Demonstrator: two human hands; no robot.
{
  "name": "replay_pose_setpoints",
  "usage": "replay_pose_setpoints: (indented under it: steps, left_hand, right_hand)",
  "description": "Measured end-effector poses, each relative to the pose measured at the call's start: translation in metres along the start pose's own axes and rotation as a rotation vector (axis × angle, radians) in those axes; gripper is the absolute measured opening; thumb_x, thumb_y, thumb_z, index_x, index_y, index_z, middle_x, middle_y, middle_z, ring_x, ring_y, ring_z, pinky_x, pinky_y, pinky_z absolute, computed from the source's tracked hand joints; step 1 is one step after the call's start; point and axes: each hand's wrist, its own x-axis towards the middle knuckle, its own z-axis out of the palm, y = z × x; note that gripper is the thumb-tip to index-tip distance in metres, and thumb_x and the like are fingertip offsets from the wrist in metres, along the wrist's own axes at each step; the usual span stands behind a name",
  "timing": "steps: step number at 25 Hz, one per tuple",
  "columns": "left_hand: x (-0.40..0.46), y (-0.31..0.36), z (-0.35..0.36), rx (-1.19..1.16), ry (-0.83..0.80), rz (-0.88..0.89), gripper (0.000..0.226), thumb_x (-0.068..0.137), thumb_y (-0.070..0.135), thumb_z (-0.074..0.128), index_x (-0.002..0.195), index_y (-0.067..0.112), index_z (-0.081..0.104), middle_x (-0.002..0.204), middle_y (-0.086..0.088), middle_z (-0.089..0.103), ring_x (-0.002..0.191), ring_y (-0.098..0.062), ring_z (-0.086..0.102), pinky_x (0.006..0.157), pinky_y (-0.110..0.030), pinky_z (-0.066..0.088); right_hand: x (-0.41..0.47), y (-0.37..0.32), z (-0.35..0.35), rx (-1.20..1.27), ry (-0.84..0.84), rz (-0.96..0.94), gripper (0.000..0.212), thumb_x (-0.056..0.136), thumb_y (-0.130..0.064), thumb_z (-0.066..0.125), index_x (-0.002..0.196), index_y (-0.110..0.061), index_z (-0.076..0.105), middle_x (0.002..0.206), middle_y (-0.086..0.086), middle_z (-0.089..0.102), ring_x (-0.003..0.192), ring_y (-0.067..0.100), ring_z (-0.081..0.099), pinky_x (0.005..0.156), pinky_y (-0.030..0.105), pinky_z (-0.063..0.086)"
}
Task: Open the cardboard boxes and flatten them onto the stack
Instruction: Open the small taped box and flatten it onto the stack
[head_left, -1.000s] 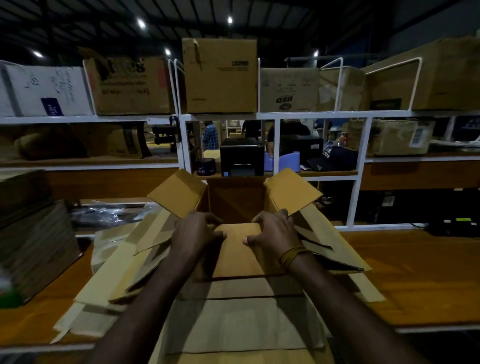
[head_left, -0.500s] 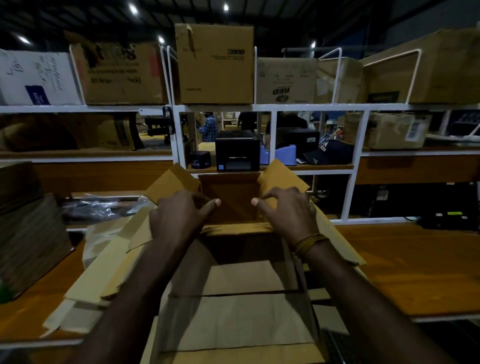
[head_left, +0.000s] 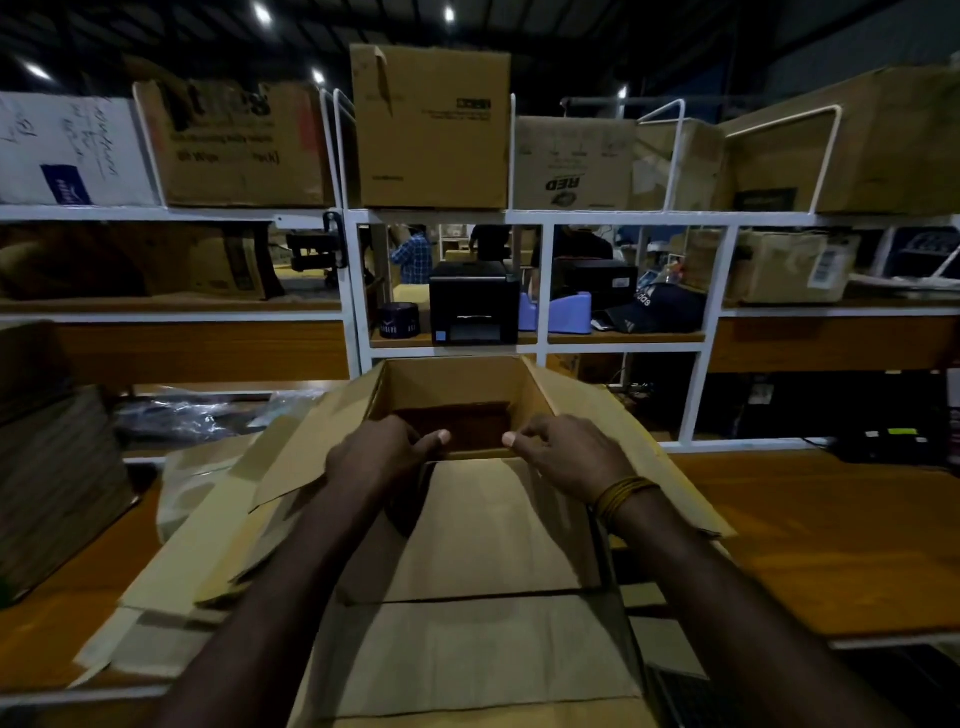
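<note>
Two hands, left hand (head_left: 382, 457) and right hand (head_left: 569, 457), each grip clasping near rim of open brown cardboard box (head_left: 457, 389), upright over flattened stack (head_left: 182, 561) on wooden table (head_left: 831, 540).

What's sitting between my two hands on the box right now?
In the head view, only the near top edge of the open cardboard box spans the gap between the left hand and right hand; behind it lies the box's dark interior.

Both hands grip the open cardboard box (head_left: 457, 384) at its near rim. Left hand (head_left: 379, 457) at 11 o'clock, right hand (head_left: 571, 457) at 1 o'clock
</note>
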Motion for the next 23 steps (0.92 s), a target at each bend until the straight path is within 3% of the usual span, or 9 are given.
replay_pose_setpoints:
  steps: [6, 10, 16, 20, 23]
  left_hand:
    - [0.005, -0.006, 0.013, -0.018, 0.006, 0.040, 0.038, 0.092, 0.061, 0.051, 0.084, 0.028, 0.067, 0.075, 0.007, 0.067, 0.071, -0.011, 0.064, 0.078, -0.037, 0.058]
    - [0.003, 0.003, 0.020, -0.082, 0.023, 0.151, 0.026, 0.093, 0.051, 0.058, 0.106, 0.031, 0.068, 0.092, 0.014, 0.065, 0.082, -0.003, 0.061, 0.080, -0.036, 0.057]
    - [-0.007, 0.041, 0.041, -0.127, 0.055, 0.293, 0.037, 0.091, 0.049, 0.062, 0.125, 0.034, 0.062, 0.126, 0.005, 0.060, 0.106, -0.013, 0.060, 0.089, -0.038, 0.054]
    - [-0.014, 0.079, 0.060, -0.165, 0.032, 0.331, 0.043, 0.090, 0.052, 0.061, 0.129, 0.036, 0.059, 0.133, 0.001, 0.056, 0.113, -0.018, 0.057, 0.097, -0.046, 0.049]
    - [-0.027, 0.109, 0.074, -0.104, 0.074, 0.313, 0.047, 0.090, 0.053, 0.059, 0.134, 0.039, 0.053, 0.139, -0.002, 0.052, 0.123, -0.022, 0.053, 0.110, -0.054, 0.035]
  right_hand:
    - [-0.004, 0.005, 0.015, -0.077, 0.019, -0.034, 0.038, 0.094, -0.057, 0.050, 0.118, -0.033, 0.067, 0.119, -0.007, 0.067, 0.110, 0.016, 0.057, 0.096, 0.046, 0.047]
    - [-0.007, 0.009, 0.018, 0.011, 0.110, -0.110, 0.031, 0.094, -0.048, 0.057, 0.119, -0.032, 0.066, 0.120, -0.005, 0.062, 0.110, 0.015, 0.055, 0.095, 0.042, 0.049]
    - [-0.026, 0.038, 0.013, 0.078, 0.159, -0.184, 0.037, 0.095, -0.041, 0.059, 0.131, -0.033, 0.057, 0.145, -0.003, 0.043, 0.129, 0.017, 0.044, 0.106, 0.044, 0.045]
    - [-0.038, 0.076, -0.004, 0.080, 0.165, -0.182, 0.042, 0.094, -0.039, 0.061, 0.135, -0.035, 0.053, 0.145, -0.003, 0.043, 0.129, 0.018, 0.045, 0.104, 0.042, 0.047]
    - [-0.046, 0.108, -0.018, 0.081, 0.167, -0.188, 0.044, 0.093, -0.043, 0.059, 0.136, -0.037, 0.051, 0.140, -0.005, 0.045, 0.127, 0.018, 0.046, 0.103, 0.044, 0.046]
